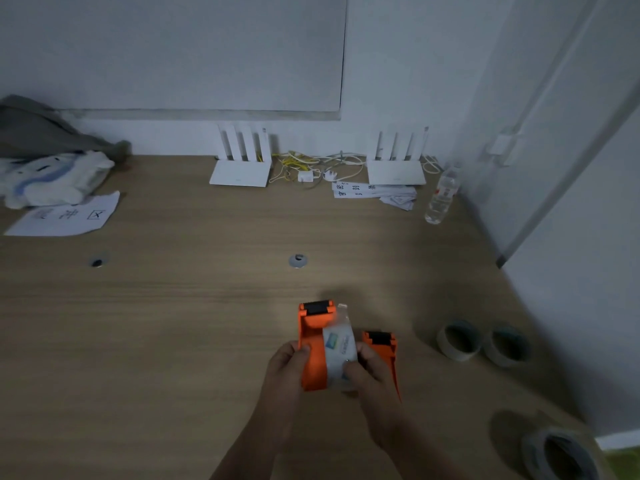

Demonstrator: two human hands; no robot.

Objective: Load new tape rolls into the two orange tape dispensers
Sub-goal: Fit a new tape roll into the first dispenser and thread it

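An orange tape dispenser (313, 344) with a black roller at its far end is held over the wooden table (173, 323), partly in a clear printed plastic wrapper (341, 348). My left hand (285, 367) grips the dispenser's left side. My right hand (369, 370) pinches the wrapper on its right side. A second orange dispenser (382, 348) lies just right of my right hand, partly hidden by it. Two tape rolls (459, 339) (507, 344) stand side by side to the right. A third roll (557, 455) lies at the lower right corner.
Two white routers (240, 173) (396, 171) with tangled cables (311, 168) stand along the back wall. Paper labels (374, 194) and a water bottle (443, 195) are at back right. A paper sheet (65, 216) and cloth (52, 178) lie at back left. Two cable grommets (298, 260) (98, 262) sit mid-table.
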